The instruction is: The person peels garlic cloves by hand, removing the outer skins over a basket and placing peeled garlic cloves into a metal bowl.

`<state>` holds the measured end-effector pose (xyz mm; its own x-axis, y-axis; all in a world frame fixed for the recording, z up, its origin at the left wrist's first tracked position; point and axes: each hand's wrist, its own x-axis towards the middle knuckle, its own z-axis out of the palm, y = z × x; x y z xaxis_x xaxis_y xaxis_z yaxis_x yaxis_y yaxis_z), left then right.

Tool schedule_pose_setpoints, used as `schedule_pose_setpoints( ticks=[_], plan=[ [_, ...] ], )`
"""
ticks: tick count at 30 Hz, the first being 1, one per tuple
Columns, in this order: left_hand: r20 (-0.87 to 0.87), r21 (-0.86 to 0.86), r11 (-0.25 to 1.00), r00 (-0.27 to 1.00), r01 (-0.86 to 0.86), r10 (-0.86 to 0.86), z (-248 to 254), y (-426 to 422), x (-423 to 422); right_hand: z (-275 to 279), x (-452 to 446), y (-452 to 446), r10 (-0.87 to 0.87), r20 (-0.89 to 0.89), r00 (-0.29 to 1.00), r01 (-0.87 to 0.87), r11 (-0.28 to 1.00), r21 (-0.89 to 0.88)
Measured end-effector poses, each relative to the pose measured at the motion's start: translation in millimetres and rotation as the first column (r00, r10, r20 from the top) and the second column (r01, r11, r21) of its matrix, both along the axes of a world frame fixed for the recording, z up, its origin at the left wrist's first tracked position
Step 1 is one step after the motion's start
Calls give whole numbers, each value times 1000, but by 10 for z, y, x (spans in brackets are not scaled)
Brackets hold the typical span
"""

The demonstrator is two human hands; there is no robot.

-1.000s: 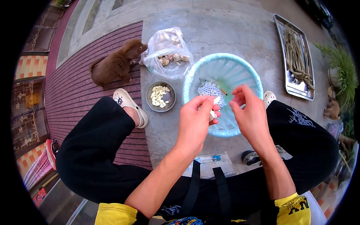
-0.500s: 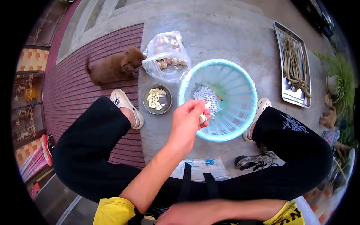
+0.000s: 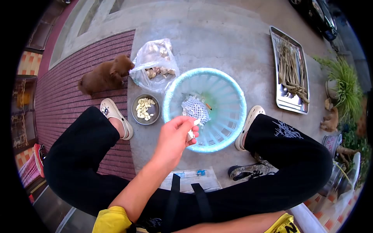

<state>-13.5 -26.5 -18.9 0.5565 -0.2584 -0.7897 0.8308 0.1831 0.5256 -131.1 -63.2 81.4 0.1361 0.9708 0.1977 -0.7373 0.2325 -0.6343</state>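
Garlic was pinched in the grip of the left hand, over the basket's near-left edge. Peeled cloves lay bowled; unpeeled bulbs remained bagged. Right hand: couldn't tell, unseen.

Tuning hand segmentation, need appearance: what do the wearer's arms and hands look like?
Left hand: no glove or ring visible. Left forearm uncovered, no watch visible, below a yellow left sleeve. Right forearm also uncovered; yellow right sleeve has dark lettering. Right hand out of frame.
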Motion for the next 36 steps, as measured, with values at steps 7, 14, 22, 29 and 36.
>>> schedule_pose_setpoints(
  ticks=[7, 14, 22, 29, 36],
  plan=[
    [47, -33, 999, 999, -27, 28, 61, 53, 72, -254, 817, -881, 8, 789, 614, 750, -318, -580],
    [385, 144, 969, 890, 202, -243, 77, -24, -6, -850, 878, -883, -442, 772, 456, 720, -326, -612],
    [329, 132, 945, 886, 299, -327, 89, 27, 35, -958, 899, -912, -649, 598, 470, 654, -198, -730],
    [-13, -392, 901, 979, 183, -204, 40, 144, 137, -962, 842, -835, -577, 755, 310, 805, -264, -532],
    [187, -150, 955, 955, 257, -228, 112, 2, 78, -935, 900, -929, -608, 706, 363, 759, -246, -603]
  ],
)
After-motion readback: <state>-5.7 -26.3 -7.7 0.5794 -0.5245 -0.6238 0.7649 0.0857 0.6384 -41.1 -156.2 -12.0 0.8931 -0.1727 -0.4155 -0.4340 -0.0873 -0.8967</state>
